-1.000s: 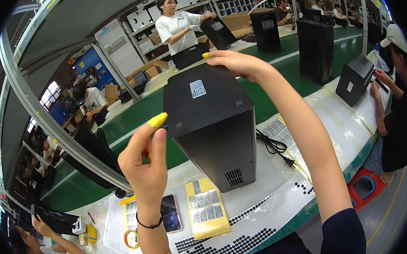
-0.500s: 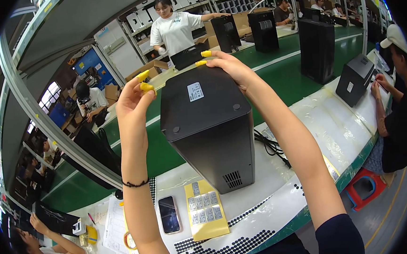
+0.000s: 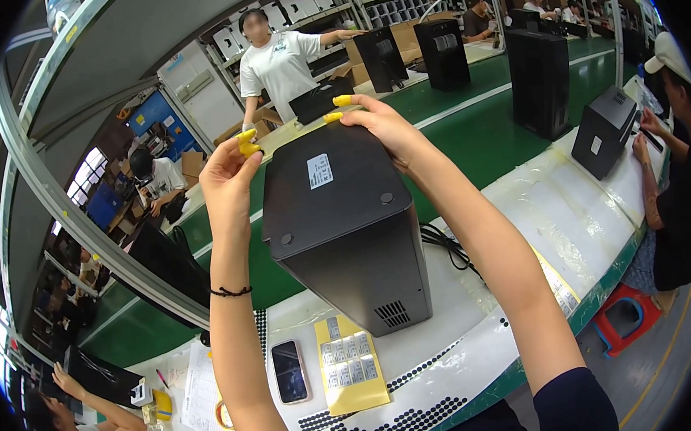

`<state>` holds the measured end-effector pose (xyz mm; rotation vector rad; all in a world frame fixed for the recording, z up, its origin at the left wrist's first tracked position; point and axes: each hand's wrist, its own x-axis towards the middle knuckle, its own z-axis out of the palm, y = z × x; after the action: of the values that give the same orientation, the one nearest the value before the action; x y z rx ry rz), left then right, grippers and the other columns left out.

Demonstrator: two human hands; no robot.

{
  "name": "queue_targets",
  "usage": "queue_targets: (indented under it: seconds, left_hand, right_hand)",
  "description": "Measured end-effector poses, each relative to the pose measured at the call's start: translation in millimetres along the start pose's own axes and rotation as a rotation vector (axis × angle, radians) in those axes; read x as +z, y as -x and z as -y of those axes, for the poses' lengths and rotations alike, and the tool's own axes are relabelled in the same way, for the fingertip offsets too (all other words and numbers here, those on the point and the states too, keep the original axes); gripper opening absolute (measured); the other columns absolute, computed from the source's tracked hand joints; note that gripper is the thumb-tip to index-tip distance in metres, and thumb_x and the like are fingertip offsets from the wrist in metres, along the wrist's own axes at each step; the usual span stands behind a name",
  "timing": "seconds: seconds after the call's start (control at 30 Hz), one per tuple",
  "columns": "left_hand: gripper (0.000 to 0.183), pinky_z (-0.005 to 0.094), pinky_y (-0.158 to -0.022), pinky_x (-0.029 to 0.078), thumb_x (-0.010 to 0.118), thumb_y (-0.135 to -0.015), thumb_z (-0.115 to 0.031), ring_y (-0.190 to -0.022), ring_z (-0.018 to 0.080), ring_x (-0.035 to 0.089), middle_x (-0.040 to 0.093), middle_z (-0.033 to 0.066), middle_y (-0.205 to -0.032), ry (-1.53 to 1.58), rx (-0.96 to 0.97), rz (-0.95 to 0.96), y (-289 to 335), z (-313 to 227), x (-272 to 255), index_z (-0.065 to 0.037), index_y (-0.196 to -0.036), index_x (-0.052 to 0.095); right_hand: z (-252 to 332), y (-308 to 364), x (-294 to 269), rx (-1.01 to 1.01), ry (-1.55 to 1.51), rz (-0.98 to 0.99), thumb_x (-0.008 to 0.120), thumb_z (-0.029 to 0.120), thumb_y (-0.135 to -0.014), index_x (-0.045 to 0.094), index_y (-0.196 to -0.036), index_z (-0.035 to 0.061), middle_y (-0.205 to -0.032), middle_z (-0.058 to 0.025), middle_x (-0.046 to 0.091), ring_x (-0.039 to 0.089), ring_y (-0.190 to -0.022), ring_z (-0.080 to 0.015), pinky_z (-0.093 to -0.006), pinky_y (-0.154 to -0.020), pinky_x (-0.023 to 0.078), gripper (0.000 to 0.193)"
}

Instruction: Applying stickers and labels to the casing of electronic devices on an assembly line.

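Note:
A tall black computer case (image 3: 349, 271) stands on end on the bench in front of me. Its upward face carries a silver label (image 3: 320, 171) and round black feet at the two near corners. My left hand (image 3: 227, 180) is at the far left corner, thumb and forefinger pinched together in yellow finger covers. A small black spot shows at the thumb tip; what it is I cannot make out. My right hand (image 3: 379, 129) lies over the far right corner, its yellow-covered thumb and forefinger stretched apart along the far edge. That corner is hidden beneath it.
Near me lie a phone (image 3: 290, 371), a yellow label sheet (image 3: 350, 395) and sheets of black round pads (image 3: 392, 424). A black cable (image 3: 452, 248) is behind the case. Across the green conveyor (image 3: 469, 143), a person stands by more cases; co-workers sit left and right.
The case's top has shifted slightly left and toward me. My right hand has moved a little left with it. Across the conveyor, the standing person has moved left and lowered one arm.

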<state>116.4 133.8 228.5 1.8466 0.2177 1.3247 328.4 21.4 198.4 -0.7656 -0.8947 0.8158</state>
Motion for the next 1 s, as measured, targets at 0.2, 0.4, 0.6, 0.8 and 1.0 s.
queue_targets:
  seconds: [0.2,0.4,0.6,0.8,1.0]
  left_hand:
    - [0.031,0.0215,-0.078,0.048,0.07,-0.08,0.004,-0.083,0.0087,0.062,0.068,0.0066,-0.093,-0.151,0.005,0.095,-18,11,6,0.003,-0.11,0.061]
    - [0.032,0.019,-0.076,0.047,0.07,-0.081,0.002,-0.084,0.0082,0.063,0.07,0.0079,-0.093,-0.113,-0.147,0.103,-21,10,8,0.002,-0.11,0.059]
    - [0.032,0.0179,-0.07,0.046,0.07,-0.078,0.005,-0.077,0.0078,0.062,0.069,0.0063,-0.085,-0.225,-0.07,0.131,-25,10,10,0.004,-0.108,0.059]
    - [0.031,0.0248,-0.075,0.047,0.07,-0.078,-0.001,-0.075,0.0103,0.063,0.07,0.0084,-0.085,-0.452,0.193,0.193,-22,11,3,0.003,-0.107,0.059]
    - [0.03,0.0331,-0.088,0.046,0.061,-0.085,-0.006,-0.089,0.0281,0.066,0.069,0.0154,-0.095,-0.65,0.222,0.291,-1,-21,2,-0.001,-0.114,0.055]
  right_hand:
    - [-3,0,0,-0.017,-0.074,-0.004,0.057,0.006,-0.087,0.046,-0.128,0.0033,-0.098,-0.0108,0.064,0.065,-0.073,-0.0125,-0.0243,-0.059,0.054,0.043]
    - [-4,-1,0,-0.022,-0.083,0.003,0.057,0.005,-0.088,0.045,-0.128,0.0025,-0.097,-0.0103,0.063,0.064,-0.074,-0.0124,-0.0246,-0.059,0.055,0.042]
    - [-6,-4,-2,-0.037,-0.089,0.014,0.057,0.005,-0.088,0.046,-0.127,0.0025,-0.098,-0.01,0.063,0.064,-0.075,-0.0123,-0.0244,-0.061,0.055,0.041]
    - [-7,-5,-2,-0.044,-0.081,0.008,0.057,0.005,-0.088,0.047,-0.127,0.0027,-0.1,-0.01,0.064,0.064,-0.077,-0.0122,-0.024,-0.062,0.055,0.041]
    - [-7,-1,1,-0.05,-0.081,-0.021,0.056,0.007,-0.088,0.047,-0.127,0.0032,-0.101,-0.0102,0.064,0.065,-0.077,-0.0121,-0.0237,-0.064,0.054,0.04]
